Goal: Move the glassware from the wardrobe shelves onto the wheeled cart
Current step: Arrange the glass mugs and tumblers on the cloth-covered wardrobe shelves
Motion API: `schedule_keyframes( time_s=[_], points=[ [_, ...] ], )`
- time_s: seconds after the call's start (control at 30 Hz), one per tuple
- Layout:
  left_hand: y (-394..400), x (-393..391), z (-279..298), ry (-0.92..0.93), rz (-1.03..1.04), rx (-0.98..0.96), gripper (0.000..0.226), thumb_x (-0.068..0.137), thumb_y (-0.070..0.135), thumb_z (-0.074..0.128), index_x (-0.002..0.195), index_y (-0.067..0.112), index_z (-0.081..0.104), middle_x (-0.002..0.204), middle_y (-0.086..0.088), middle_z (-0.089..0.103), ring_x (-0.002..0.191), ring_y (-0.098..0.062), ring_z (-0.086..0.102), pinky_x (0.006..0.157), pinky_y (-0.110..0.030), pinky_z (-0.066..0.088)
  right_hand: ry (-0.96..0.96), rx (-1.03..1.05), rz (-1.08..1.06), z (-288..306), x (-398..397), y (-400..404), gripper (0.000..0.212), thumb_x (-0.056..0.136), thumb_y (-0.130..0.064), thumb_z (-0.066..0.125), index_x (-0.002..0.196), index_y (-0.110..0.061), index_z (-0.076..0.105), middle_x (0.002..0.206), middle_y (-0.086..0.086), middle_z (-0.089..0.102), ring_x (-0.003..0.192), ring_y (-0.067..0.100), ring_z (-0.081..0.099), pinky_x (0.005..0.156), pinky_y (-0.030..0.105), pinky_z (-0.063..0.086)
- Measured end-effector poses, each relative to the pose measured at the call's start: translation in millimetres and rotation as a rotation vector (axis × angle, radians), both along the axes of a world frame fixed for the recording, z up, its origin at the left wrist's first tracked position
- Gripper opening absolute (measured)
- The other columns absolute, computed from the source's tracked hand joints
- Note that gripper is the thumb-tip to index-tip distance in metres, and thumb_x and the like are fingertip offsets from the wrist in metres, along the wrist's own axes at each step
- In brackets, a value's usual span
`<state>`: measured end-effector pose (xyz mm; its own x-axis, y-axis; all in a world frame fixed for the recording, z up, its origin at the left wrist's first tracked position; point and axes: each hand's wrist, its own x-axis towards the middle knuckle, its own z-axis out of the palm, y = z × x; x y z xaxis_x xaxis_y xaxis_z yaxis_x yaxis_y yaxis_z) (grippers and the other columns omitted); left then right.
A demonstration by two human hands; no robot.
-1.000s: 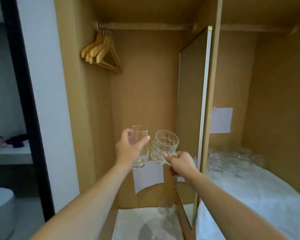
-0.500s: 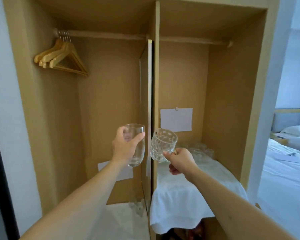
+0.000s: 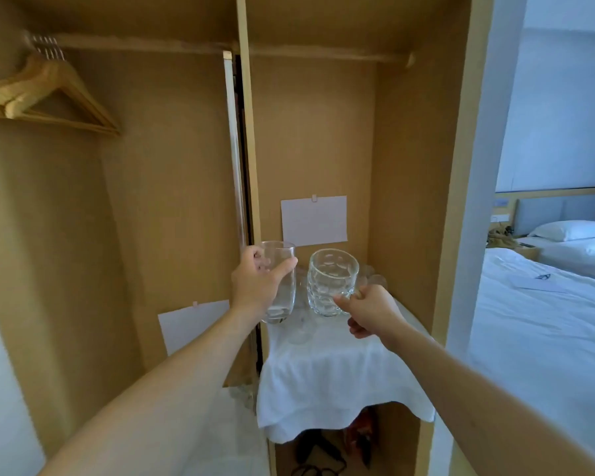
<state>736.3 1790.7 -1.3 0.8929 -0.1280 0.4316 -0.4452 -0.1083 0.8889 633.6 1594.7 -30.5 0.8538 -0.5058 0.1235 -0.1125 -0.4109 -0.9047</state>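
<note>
While your left hand (image 3: 255,290) wraps the tall glass (image 3: 279,283) and your right hand (image 3: 368,309) grips the dimpled mug (image 3: 330,281) by its handle, both in the air before the cloth-covered shelf (image 3: 340,372), keep them upright and apart as you turn; the cart is out of view.

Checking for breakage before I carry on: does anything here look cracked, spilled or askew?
Nothing stands out. The tall smooth clear tumbler and dimpled clear glass mug look intact and upright; the white shelf cloth shows no spill.
</note>
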Motion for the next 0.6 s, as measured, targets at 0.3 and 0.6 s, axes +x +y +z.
schedule_keyframes(
  time_s=[0.3, 0.6],
  points=[
    [-78.6, 59.5, -30.8, 0.015, -0.044, 0.038, 0.062, 0.066, 0.062, 0.083, 0.110, 0.033, 0.051, 0.107, 0.015, 0.060, 0.099, -0.007, 0.059, 0.080, -0.031, 0.048, 0.021, 0.020, -0.127, -29.9, 30.9, -70.8, 0.037, 0.088, -0.036, 0.075, 0.068, -0.013, 0.056, 0.058, 0.005, 0.061, 0.050, 0.019, 0.061, 0.057, 0.038, 0.061],
    [-138.9, 130.0, -79.5, 0.110, -0.119, 0.082, 0.058, 0.072, 0.047, 0.088, 0.109, 0.026, 0.049, 0.108, 0.008, 0.061, 0.097, -0.005, 0.054, 0.068, -0.016, 0.034, 0.142, 0.053, -0.180, -67.8, 103.4, -123.2, 0.036, 0.089, -0.038, 0.074, 0.091, -0.003, 0.069, 0.066, 0.008, 0.066, 0.054, 0.019, 0.066, 0.060, 0.039, 0.064]
  ],
)
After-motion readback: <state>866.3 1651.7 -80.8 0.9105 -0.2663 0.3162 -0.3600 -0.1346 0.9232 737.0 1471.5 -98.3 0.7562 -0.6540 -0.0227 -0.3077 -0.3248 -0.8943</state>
